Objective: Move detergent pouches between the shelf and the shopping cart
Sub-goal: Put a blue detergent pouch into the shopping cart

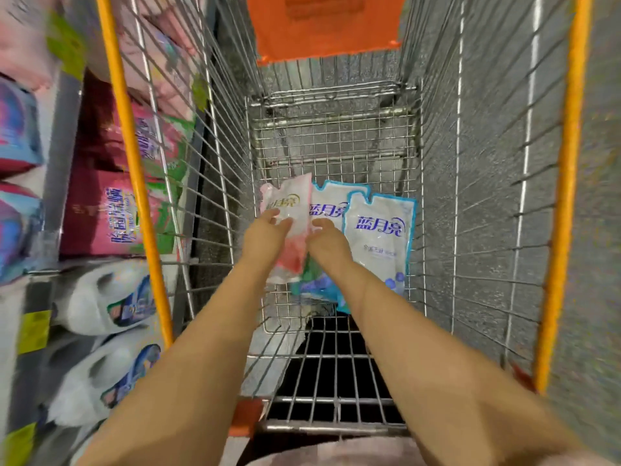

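So far, we judge the task to be partway through. Two blue pouches, one point(331, 205) and the other point(379, 237), already lie flat and overlapping on the wire floor of the shopping cart point(134, 163), toward its right side. A third, the pink pouch point(292, 210), is in our hands deep inside the cart, left of the blue pair and covering part of the first one. From this one moment we cannot tell whether it is being set down or lifted out, so the direction of travel stays open. Just outside the cart's left wall stands the shelf point(64, 136), where more pink packs point(100, 216) and white bottles point(100, 297) are stacked, so plenty of stock sits there whichever way the pouches are going.

Both hands are on the pink pouch. Our left hand point(265, 230) grips its left edge, fingers bent over the front face. Our right hand point(327, 238) meets its right edge with the fingers curled in against it, so the pouch is pinched between the two hands. Motion blur hides the thumbs, so we cannot say how firm either grip is. Neither hand touches the blue pouches or the cart's wire as far as we can see.
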The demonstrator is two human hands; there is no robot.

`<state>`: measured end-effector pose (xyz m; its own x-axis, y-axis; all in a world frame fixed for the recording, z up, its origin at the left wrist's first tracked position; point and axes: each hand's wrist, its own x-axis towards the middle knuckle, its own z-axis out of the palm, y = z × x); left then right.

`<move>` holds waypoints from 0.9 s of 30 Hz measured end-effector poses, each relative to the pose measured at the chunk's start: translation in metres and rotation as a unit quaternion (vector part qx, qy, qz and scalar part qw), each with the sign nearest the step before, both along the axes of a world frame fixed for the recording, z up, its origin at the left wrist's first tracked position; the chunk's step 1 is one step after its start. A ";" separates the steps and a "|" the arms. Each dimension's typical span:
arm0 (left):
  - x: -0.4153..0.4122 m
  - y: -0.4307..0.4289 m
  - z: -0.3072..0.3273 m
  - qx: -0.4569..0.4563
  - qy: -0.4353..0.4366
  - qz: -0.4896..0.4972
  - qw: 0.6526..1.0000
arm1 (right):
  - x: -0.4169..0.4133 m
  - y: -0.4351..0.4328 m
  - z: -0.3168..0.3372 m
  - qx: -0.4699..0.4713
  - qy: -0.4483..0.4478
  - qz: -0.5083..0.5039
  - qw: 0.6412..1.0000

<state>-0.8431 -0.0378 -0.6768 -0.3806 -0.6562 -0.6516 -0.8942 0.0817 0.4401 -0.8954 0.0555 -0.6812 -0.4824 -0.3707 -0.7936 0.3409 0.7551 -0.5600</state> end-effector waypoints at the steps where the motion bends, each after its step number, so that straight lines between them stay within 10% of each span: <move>1: -0.004 0.000 0.015 -0.002 0.026 -0.001 1.000 | -0.003 0.000 0.011 -0.006 0.016 0.008 1.000; 9: 0.002 0.016 0.186 -0.017 0.248 -0.027 0.968 | -0.002 0.015 0.167 -0.080 0.222 0.116 0.965; 16: 0.088 0.047 0.352 -0.156 0.383 0.001 0.910 | 0.044 0.021 0.330 -0.203 0.432 0.281 0.833; 27: 0.325 0.154 0.541 -0.370 0.395 0.076 0.838 | 0.233 0.092 0.519 -0.408 0.510 0.389 0.650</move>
<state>-0.5178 0.1165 -0.1362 -0.3766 -0.8490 0.3706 -0.3737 0.5053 0.7779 -0.6627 0.1479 -0.1622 -0.0180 -0.9135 0.4065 -0.8288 -0.2138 -0.5171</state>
